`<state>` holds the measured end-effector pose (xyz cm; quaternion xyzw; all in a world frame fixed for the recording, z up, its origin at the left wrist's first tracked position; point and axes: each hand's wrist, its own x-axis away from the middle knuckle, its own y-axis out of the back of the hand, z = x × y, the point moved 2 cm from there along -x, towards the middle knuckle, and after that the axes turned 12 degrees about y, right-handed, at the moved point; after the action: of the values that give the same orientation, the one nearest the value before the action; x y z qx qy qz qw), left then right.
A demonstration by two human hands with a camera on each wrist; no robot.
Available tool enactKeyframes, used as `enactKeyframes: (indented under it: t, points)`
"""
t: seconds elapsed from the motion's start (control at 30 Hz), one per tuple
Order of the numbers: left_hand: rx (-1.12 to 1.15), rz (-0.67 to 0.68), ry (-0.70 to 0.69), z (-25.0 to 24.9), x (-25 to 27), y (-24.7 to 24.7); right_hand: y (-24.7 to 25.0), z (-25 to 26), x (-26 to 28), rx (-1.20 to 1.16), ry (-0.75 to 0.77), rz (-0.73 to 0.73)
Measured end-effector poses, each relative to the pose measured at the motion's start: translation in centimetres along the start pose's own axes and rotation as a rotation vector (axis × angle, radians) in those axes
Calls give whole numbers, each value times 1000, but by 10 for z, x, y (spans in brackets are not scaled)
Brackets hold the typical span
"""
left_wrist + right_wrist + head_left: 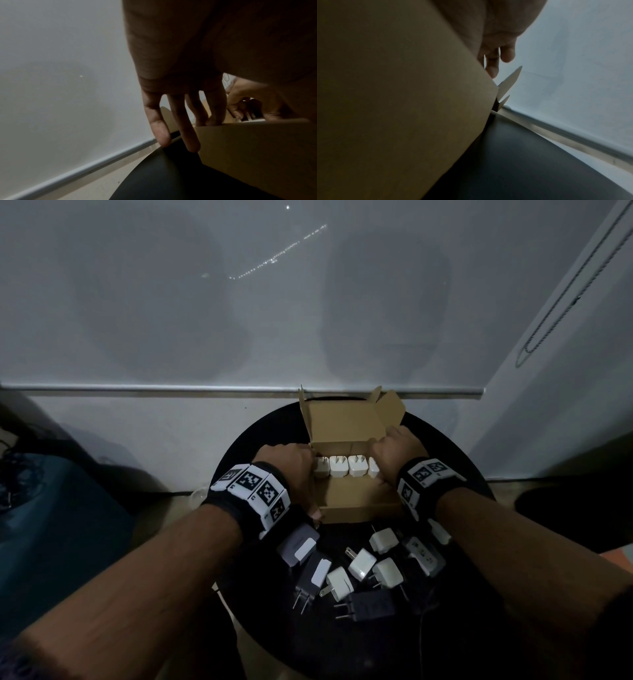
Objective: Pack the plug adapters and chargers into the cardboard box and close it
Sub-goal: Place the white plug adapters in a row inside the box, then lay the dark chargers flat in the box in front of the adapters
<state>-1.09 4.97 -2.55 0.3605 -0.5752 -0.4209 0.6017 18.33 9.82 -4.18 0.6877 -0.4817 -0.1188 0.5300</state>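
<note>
An open cardboard box (356, 503) stands on a round black table (455, 460), its lid (342, 419) raised at the back. A row of white chargers (347, 466) stands inside it, prongs up. My left hand (310, 462) is at the box's left wall; its fingers (181, 135) point straight down, some outside the wall, some inside against the leftmost charger. My right hand (380, 463) covers the rightmost charger, with bent fingers (237, 111) pinching it inside the box. Its outer fingers (498, 63) hang beside the right wall.
Loose on the table in front of the box lie several white chargers (361, 564), grey adapters (298, 546), a dark adapter (371, 607) and a white multi-socket adapter (424, 554). A wall with a rail (205, 388) runs just behind the table.
</note>
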Motion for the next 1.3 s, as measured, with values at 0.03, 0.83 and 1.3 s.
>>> enactKeyframes:
  t: [0.03, 0.83, 1.3]
  points:
    - [-1, 0, -4, 1, -1, -1, 1, 0, -1, -16, -7, -9]
    - [-6, -45, -24, 10, -8, 4, 62, 148, 57, -407, 399, -72]
    - [64, -36, -24, 16, -15, 0, 49, 174, 48, -501, 302, -64]
